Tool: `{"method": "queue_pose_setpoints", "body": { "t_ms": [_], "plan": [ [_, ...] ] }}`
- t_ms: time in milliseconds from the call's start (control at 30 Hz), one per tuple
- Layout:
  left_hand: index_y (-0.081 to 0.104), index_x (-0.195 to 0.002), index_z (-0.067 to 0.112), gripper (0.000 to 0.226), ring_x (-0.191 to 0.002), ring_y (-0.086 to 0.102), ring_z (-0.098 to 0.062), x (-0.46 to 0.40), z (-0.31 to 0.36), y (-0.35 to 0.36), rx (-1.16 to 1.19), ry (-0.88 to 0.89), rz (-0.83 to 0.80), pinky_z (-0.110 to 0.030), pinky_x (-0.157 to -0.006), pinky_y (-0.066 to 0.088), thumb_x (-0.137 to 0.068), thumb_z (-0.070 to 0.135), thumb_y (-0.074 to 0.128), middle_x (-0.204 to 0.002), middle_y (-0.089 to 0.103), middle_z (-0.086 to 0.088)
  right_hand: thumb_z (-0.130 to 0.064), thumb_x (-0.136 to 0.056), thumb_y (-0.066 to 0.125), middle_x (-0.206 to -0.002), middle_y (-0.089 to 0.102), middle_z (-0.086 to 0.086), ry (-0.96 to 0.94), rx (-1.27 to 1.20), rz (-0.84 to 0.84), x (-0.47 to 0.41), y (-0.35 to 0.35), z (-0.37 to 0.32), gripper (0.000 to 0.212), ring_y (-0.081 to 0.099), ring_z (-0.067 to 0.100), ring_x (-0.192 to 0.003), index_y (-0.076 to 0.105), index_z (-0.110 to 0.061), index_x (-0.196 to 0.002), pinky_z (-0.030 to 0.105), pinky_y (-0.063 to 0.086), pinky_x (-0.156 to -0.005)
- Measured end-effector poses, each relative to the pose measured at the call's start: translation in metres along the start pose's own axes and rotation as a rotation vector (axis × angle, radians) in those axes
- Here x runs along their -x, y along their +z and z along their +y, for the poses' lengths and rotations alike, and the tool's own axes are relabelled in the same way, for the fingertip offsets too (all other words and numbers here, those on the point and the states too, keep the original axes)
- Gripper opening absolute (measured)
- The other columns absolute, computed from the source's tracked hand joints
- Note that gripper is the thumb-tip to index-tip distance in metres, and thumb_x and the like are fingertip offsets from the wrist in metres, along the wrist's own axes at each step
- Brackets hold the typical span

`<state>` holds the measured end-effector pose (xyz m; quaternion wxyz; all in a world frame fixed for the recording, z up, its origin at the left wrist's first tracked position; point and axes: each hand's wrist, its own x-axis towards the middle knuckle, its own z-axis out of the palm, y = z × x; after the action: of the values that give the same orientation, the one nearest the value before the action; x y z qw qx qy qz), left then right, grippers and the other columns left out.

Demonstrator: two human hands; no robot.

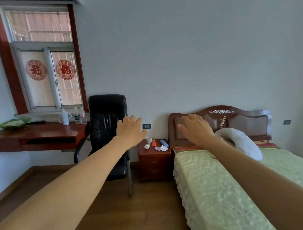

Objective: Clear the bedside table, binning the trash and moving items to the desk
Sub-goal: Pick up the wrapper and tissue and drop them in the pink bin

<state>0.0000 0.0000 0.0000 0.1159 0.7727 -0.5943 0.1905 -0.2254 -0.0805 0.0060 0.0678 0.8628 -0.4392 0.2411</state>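
Both arms are stretched forward. The left hand and the right hand are empty, fingers straight and spread, neither touching anything. The bedside table stands well beyond them, between the black chair and the bed. On its top lie a cup, a small red bottle, a blue case and crumpled tissues. No bin is in view. Recommended: close in first, gather the tissues in one hand, then carry the remaining items to the desk at the window.
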Motion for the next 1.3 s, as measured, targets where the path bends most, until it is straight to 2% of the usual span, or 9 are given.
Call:
{"method": "queue_pose_setpoints", "body": {
  "t_ms": [233,433,633,833,967,1300],
  "plan": [
    [0.041,-0.135,0.014,0.052,-0.125,0.041,-0.029,-0.103,0.018,0.044,-0.025,0.005,0.010,-0.043,-0.094,0.039,-0.092,0.043,0.040,-0.138,0.046,-0.009,-0.040,-0.097,0.037,-0.134,0.049,0.008,-0.004,0.016,-0.009,-0.090,0.037,0.059,0.045,0.039,0.027,-0.128,0.046,-0.013,-0.132,0.043,0.035,-0.101],
    [0.038,-0.138,0.014,0.053,-0.130,0.037,-0.030,-0.158,0.016,0.099,-0.029,-0.012,-0.031,-0.043,-0.098,0.036,-0.093,0.043,0.039,-0.142,0.042,-0.010,-0.039,-0.097,0.037,-0.136,0.048,0.009,-0.007,0.031,-0.067,-0.154,0.088,0.088,0.046,0.038,0.027,-0.129,0.044,-0.013,-0.135,0.043,0.035,-0.101],
    [0.041,-0.136,0.013,0.052,-0.128,0.038,-0.030,-0.225,-0.012,0.159,-0.026,-0.028,-0.050,-0.043,-0.096,0.036,-0.092,0.042,0.039,-0.140,0.044,-0.009,-0.035,-0.096,0.038,-0.129,0.052,0.010,-0.020,0.022,-0.084,-0.229,0.158,0.097,0.040,0.041,0.028,-0.124,0.049,-0.012,-0.127,0.042,0.037,-0.097],
    [0.042,-0.133,0.014,0.050,-0.125,0.040,-0.029,-0.318,-0.059,0.224,-0.013,-0.029,-0.052,-0.042,-0.096,0.037,-0.091,0.040,0.041,-0.136,0.047,-0.008,-0.040,-0.096,0.038,-0.136,0.047,0.010,-0.005,0.010,-0.089,-0.331,0.230,0.100,0.048,0.038,0.027,-0.128,0.044,-0.012,-0.134,0.043,0.036,-0.101],
    [0.040,-0.135,0.013,0.052,-0.124,0.041,-0.030,-0.380,-0.083,0.265,-0.005,-0.023,-0.070,-0.042,-0.096,0.038,-0.092,0.040,0.041,-0.136,0.047,-0.009,-0.039,-0.096,0.037,-0.134,0.049,0.010,0.029,0.011,-0.088,-0.385,0.274,0.107,0.047,0.039,0.027,-0.127,0.044,-0.011,-0.134,0.043,0.036,-0.101],
    [0.037,-0.139,0.013,0.055,-0.130,0.038,-0.030,-0.496,-0.099,0.386,0.040,-0.018,-0.170,-0.045,-0.101,0.035,-0.093,0.041,0.041,-0.142,0.042,-0.010,-0.040,-0.097,0.037,-0.138,0.046,0.009,0.070,0.018,-0.168,-0.494,0.382,0.155,0.049,0.035,0.027,-0.132,0.041,-0.012,-0.138,0.044,0.035,-0.103]
  ]
}}
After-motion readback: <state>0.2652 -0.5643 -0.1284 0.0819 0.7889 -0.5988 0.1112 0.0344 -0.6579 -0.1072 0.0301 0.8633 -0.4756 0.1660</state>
